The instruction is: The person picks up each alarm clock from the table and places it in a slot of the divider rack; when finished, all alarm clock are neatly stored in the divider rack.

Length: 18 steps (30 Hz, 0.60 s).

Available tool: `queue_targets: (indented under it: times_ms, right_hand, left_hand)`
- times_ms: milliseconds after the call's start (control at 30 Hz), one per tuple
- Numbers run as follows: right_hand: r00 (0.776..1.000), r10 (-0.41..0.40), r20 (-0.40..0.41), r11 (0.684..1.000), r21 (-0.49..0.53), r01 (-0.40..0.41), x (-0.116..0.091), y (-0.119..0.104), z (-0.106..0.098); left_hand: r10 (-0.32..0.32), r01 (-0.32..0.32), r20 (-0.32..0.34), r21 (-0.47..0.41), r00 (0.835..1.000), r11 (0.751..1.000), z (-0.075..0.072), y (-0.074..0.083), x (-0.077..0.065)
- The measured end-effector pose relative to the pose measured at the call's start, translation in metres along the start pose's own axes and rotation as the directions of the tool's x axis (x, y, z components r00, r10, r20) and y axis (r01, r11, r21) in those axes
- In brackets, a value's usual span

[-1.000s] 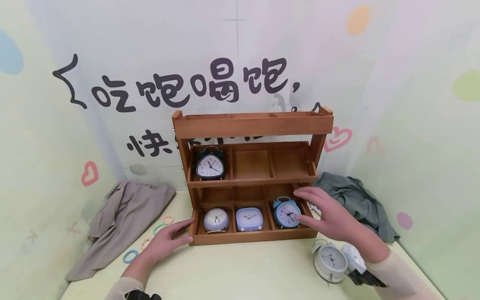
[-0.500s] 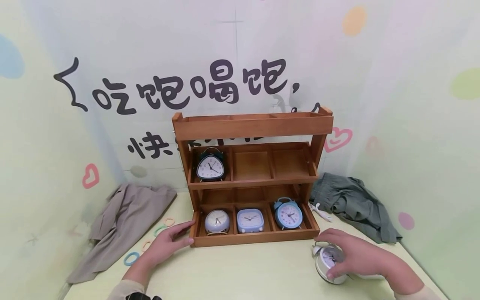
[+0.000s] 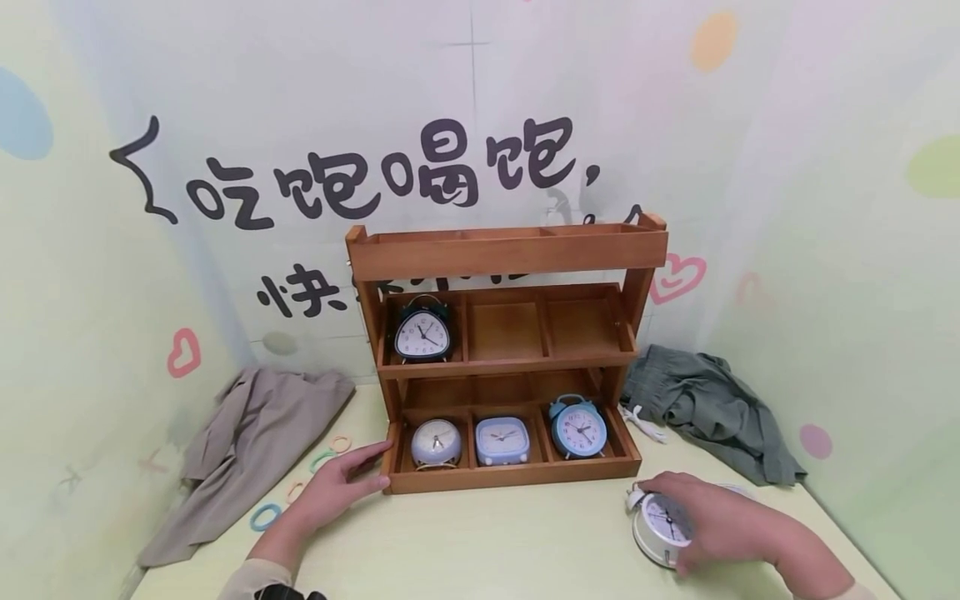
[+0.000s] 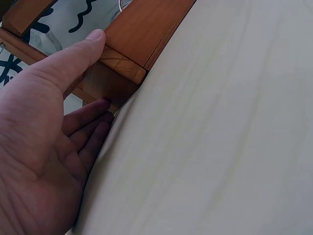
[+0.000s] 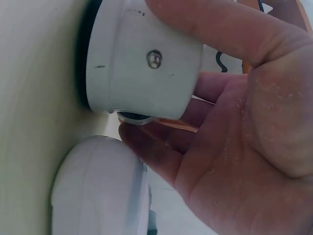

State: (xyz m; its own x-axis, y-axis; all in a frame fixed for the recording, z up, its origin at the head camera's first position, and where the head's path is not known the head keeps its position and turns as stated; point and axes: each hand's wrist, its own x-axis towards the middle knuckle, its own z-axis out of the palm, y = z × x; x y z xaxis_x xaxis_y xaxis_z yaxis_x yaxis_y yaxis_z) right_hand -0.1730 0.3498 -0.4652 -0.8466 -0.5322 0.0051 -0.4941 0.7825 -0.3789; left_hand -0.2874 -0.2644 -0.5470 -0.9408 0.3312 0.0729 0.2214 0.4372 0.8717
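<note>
Pale printed wall [image 3: 795, 167] with black Chinese characters [image 3: 442, 148], light table [image 3: 465, 546]. Three-tier brown wooden rack [image 3: 510, 254] stands mid-table, upright. Right hand [image 3: 716, 517] grips white alarm clock [image 3: 663, 521]: thumb along one side of the case, fingers round the other. Clock is in front of the rack's right end, outside it, dial tipped upward, case low at the table; contact with table hard to tell. White rounded object [image 5: 98, 191] just beside it in right wrist view, mostly hidden by the hand from the head view. Left hand [image 3: 337, 487] has thumb and fingers apart, touching the rack's lower left front corner, thumb at the front, fingers at the side. Bottom tier, left to right: round pale blue clock [image 3: 436, 444], square blue clock [image 3: 502, 442], blue twin-bell clock [image 3: 580, 431], one per compartment. Black triangular clock [image 3: 422, 335] in middle tier, left compartment. Taupe cloth [image 3: 258, 450] and blue ring [image 3: 266, 529] on the left, dark green cloth [image 3: 697, 408] on the right, white cord [image 3: 647, 425] near it
</note>
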Motion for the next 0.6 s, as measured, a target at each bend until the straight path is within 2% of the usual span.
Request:
queue_targets:
  times_ms: [200,333,500,600]
  right_hand:
    - [0.995,-0.008,-0.101,0.999,-0.048,0.003,0.002,-0.004,0.004]
    - [0.99,-0.02,-0.137,0.998,-0.059,0.012,0.005,-0.005,0.006]
    - [0.981,-0.073,-0.18,0.996,-0.06,0.063,0.005,-0.014,-0.001]
    - [0.966,-0.123,-0.227,0.991,-0.071,0.109,0.006,-0.022,-0.011]
  left_hand:
    - [0.0,0.0,0.0,-0.01,1.0,1.0,0.0,0.0,-0.001]
    - [0.019,-0.019,-0.004,-0.008,1.0,1.0,0.0,0.001,0.0]
    - [0.024,-0.024,-0.003,0.003,1.0,1.0,0.0,0.001,0.0]
    - [0.029,-0.029,-0.004,0.004,1.0,1.0,0.001,0.003,0.0]
